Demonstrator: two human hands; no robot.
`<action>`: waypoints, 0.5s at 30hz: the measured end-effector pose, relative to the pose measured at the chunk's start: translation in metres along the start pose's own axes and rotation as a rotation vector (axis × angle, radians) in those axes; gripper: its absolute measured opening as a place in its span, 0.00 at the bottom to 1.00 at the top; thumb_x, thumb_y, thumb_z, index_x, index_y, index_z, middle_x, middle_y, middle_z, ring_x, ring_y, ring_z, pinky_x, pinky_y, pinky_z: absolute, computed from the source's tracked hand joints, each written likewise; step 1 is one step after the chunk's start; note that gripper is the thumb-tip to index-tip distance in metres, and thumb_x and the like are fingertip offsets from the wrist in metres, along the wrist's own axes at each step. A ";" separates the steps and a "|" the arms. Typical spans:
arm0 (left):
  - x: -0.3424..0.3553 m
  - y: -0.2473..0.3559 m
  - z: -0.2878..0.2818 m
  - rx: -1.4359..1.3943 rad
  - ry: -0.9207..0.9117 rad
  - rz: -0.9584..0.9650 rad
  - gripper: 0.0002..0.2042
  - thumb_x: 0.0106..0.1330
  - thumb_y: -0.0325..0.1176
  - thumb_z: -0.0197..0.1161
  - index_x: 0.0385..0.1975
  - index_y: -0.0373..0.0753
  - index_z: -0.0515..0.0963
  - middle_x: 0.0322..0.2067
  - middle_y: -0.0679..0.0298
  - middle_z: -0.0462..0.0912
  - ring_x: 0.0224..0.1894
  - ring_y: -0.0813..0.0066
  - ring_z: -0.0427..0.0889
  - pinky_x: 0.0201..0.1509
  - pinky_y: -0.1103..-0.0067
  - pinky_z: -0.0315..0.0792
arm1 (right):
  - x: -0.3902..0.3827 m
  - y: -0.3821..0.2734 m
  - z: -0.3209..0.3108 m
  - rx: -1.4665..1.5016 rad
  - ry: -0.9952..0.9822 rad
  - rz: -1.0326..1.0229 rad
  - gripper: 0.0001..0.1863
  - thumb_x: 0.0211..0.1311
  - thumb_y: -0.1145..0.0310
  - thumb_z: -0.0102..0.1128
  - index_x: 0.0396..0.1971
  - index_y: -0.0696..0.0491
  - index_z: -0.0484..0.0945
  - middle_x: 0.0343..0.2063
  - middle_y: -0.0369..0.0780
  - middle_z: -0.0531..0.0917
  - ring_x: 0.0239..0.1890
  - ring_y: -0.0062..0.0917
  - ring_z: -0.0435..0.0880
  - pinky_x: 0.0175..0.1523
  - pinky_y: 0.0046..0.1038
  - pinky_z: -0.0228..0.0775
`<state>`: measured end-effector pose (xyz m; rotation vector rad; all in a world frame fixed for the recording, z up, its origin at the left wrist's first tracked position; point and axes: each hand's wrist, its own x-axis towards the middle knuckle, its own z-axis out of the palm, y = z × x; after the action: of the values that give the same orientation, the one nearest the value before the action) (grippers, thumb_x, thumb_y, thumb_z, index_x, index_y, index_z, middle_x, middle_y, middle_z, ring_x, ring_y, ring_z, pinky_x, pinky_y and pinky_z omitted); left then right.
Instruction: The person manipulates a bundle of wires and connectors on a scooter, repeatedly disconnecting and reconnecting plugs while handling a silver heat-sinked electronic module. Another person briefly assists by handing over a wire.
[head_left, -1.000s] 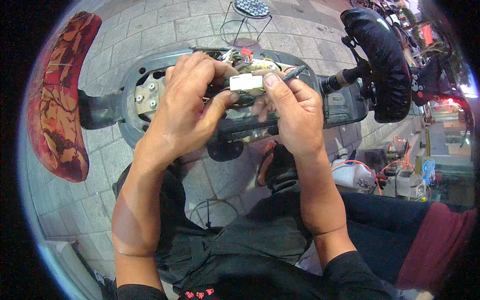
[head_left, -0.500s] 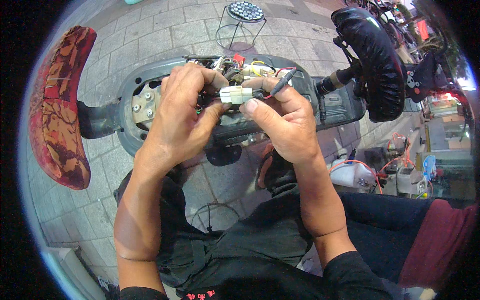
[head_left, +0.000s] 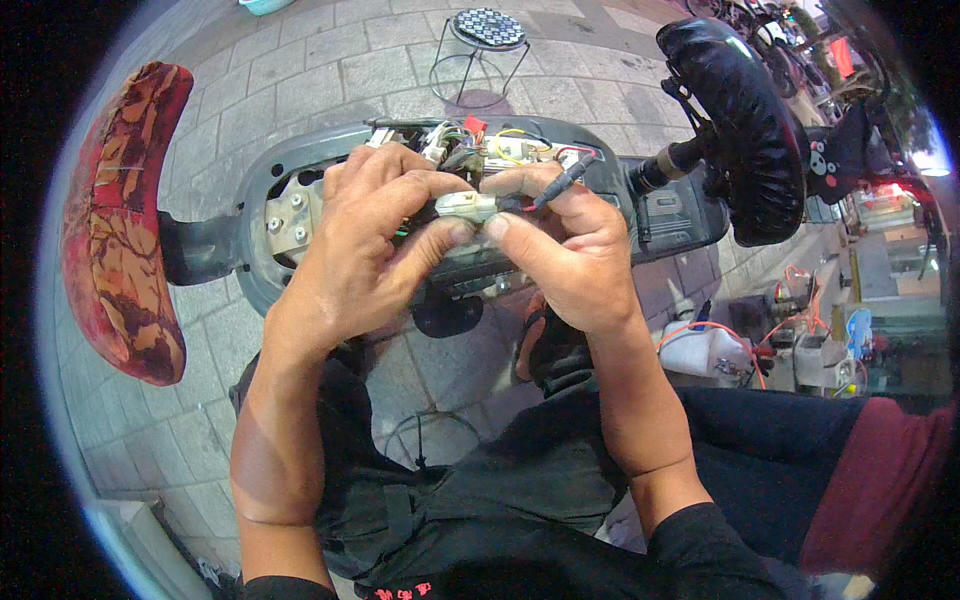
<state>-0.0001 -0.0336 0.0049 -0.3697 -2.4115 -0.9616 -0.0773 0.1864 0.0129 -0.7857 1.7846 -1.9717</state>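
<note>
1. White plug [head_left: 466,206] is held up between the two hands, above the long grey body [head_left: 262,165] of a machine.
2. Left hand [head_left: 365,240] pinches the plug's left end, thumb below and pointer finger above. The gap is narrow, just as thick as the plug.
3. Right hand [head_left: 575,260] pinches at the plug's right end with thumb and finger, also narrow.
4. Dark wires [head_left: 515,202] come out of the plug's right end, by the right fingers.
5. A dark grey tube [head_left: 567,182] sticks up slantwise by the right pointer finger.
6. Behind the hands, the body is open, with a bunch of wires [head_left: 455,150] and a small red piece [head_left: 474,126] showing.
7. A metal plate [head_left: 290,222] with bolts is left of the left hand.
8. Farther off, a round stool [head_left: 488,30] stands on the stone ground [head_left: 330,75].
</note>
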 end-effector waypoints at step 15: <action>0.003 0.003 -0.001 0.006 -0.103 -0.030 0.14 0.70 0.36 0.73 0.51 0.39 0.85 0.48 0.56 0.81 0.57 0.53 0.76 0.65 0.62 0.63 | 0.000 -0.038 -0.023 -0.457 0.169 -0.348 0.10 0.75 0.76 0.68 0.51 0.61 0.89 0.40 0.42 0.90 0.44 0.24 0.88 0.54 0.27 0.79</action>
<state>-0.0005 -0.0321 0.0091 -0.3908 -2.5187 -0.9706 -0.0876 0.2097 0.0490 -1.1688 2.3840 -1.8956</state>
